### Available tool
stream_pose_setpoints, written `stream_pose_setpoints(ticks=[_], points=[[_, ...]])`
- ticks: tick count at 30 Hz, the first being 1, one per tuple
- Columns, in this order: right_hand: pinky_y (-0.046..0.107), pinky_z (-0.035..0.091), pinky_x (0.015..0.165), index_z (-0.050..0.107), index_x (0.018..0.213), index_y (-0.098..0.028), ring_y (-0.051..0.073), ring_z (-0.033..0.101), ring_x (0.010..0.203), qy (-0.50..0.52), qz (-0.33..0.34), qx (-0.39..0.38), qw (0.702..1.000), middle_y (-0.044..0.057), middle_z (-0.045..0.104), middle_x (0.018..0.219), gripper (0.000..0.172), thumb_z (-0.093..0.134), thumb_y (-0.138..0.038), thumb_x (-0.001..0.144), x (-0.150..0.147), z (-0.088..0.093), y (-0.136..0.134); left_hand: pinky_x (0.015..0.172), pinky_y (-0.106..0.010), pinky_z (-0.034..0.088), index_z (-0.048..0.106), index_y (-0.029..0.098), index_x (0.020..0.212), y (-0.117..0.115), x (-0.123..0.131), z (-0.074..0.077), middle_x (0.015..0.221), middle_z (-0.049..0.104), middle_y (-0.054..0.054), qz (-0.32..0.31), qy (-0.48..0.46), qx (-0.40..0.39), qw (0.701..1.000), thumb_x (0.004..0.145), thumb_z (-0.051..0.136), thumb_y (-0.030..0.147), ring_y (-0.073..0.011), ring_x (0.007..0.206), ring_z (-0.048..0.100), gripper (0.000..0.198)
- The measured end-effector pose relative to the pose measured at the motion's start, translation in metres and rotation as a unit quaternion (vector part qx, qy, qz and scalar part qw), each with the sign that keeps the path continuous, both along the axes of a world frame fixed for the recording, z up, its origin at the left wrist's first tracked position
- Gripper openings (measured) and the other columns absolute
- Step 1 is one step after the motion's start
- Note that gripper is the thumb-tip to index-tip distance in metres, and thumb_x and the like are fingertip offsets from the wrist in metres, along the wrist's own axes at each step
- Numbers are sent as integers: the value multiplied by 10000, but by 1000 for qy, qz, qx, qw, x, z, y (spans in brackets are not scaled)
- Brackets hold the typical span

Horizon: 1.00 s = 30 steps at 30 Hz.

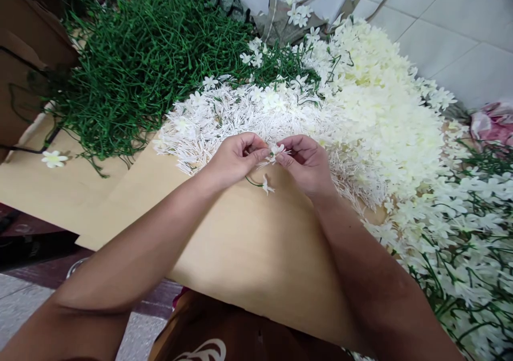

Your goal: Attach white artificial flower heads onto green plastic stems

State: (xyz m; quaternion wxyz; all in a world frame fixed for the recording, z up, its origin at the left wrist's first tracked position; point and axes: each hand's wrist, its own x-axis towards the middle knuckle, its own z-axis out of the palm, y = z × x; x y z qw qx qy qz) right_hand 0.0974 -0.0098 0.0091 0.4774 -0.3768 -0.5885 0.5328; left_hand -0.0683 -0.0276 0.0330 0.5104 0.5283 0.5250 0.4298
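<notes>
Both hands meet over the near edge of a pile of white stamens. My left hand pinches a green artificial flower stem, whose lower branch carries a white flower hanging below the fingers. At the fingertips sits another white flower on the same stem, as it appears. My right hand is closed at that flower's right side, thumb and forefinger pressed together. White strands show there; whether a separate stamen is between the right fingertips is too small to tell.
Green plastic stems are heaped at the back left. Loose white petals form a large mound on the right. Assembled white flowers with stems lie at the far right. A single flower rests on the cardboard. A tiled wall stands behind.
</notes>
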Motion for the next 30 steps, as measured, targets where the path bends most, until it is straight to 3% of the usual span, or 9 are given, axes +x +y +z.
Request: stream_pose_setpoints(ticks=[8,13,19,26,30], points=[[274,513,663,607,679,-211,116,613,698,-39,1,75,996,-13,650,721,286,796,-425,684,-3,-3,-6,507,-227,293,551,160,641,1,-4,-1,544,476,43,-19,26,-4,999,692,658,193,-74,513,382,123],[333,547,782,594,660,-214,166,685,836,-10,21,28,999,1,683,740,308,795,-447,676,-8,-4,-10,526,-221,305,537,157,620,1,-7,-5,550,475,36,-41,30,2,999,679,645,154,-76,536,401,123],[300,541,752,601,670,-212,141,678,773,19,43,-39,998,-11,703,739,313,850,-393,612,-5,-11,-7,549,-219,322,532,149,618,3,-6,-12,556,479,39,-56,5,-10,998,672,632,141,-75,546,420,115],[311,541,793,600,611,-220,147,685,815,66,56,-62,994,-28,687,708,328,884,-372,549,-6,-14,-6,532,-206,290,517,147,599,3,-2,-10,538,464,50,-55,-9,-37,998,671,617,95,-65,533,391,134],[288,528,734,607,600,-210,123,662,736,78,42,-60,994,-30,682,688,314,892,-330,543,-10,-14,-6,508,-207,242,503,151,593,4,0,-9,512,420,64,-53,3,-45,998,683,605,83,-59,509,339,152]])
